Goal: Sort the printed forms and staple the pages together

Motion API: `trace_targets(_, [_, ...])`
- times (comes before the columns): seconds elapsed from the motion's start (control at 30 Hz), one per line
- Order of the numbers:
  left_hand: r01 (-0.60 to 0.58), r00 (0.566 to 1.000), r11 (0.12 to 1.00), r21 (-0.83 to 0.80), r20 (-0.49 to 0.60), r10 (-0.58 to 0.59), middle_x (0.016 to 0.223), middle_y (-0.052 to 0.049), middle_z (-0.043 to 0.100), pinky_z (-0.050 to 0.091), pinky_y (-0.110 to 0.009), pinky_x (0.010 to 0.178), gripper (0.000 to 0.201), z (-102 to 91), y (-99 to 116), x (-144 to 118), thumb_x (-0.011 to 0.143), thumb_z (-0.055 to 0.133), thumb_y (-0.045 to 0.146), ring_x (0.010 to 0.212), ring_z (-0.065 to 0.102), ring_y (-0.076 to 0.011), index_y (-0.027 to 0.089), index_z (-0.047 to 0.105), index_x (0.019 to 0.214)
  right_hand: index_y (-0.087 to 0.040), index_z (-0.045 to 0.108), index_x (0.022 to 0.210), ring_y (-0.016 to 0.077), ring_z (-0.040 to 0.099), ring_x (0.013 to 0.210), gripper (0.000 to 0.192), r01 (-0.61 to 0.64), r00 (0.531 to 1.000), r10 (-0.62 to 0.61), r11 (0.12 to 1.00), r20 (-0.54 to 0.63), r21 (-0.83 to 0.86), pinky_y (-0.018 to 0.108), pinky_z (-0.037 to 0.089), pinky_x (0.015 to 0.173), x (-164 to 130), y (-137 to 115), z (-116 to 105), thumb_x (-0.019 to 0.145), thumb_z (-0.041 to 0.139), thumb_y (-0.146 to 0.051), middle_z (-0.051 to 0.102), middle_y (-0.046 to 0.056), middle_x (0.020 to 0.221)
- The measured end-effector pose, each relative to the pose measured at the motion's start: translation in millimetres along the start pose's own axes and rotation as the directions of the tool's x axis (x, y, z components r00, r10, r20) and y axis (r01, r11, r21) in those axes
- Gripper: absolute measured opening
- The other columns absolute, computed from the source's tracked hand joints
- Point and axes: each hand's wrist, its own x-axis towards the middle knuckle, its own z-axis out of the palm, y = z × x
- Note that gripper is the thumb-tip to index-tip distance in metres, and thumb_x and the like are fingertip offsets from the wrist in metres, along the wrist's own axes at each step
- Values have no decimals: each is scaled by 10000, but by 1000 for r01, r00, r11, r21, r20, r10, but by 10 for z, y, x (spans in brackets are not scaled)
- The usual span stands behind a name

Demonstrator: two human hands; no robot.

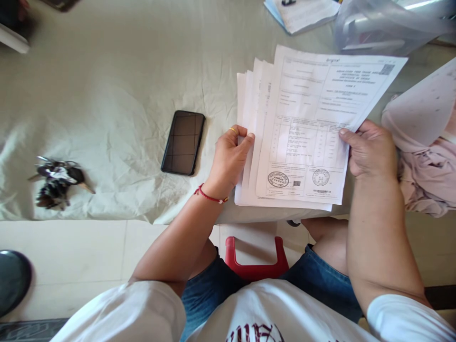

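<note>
Between my hands, over the near part of the table, is a fanned stack of printed papers. The top sheet is a form with a table of text, a square code in its upper corner and two round stamps at the bottom. My left hand pinches the stack's left edge, thumb on top; a ring and a red cord bracelet show on it. At the right edge, my right hand grips the papers with its thumb on the front and its fingers behind, hidden. A black phone lies left of my left hand.
A bunch of keys rests on the wrinkled cloth-covered table at left. More papers and a clear plastic bag are at the back right. Pinkish crumpled fabric lies at far right. Below is a red stool.
</note>
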Motion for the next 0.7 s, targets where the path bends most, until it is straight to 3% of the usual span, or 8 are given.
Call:
trace_targets(0.33, [-30,1000,1000,-3,6,30,807,12,542,449,-312,744,231,-26,-102,22,1010,691,78,748,525,-158,242,611,870,-239,903,911,232,806,860,567,46,998,-45,999,39,-28,502,712,950,6,65,-28,450,1133,-474,885,26,955])
trace_targets(0.47, [-73,997,997,15,4,73,854,-7,598,525,-328,794,205,-38,-180,43,980,763,135,837,617,-190,263,614,919,-243,898,914,234,809,876,537,64,997,-62,997,50,-41,501,712,950,10,71,-37,480,1127,-464,883,24,960])
trace_targets(0.7, [-74,997,997,35,-9,74,853,-5,582,534,-331,801,219,-29,-185,43,981,768,162,857,617,-194,264,587,912,-234,895,914,226,808,884,517,77,995,-75,996,59,-35,487,707,977,-9,60,-29,505,1120,-456,884,29,979])
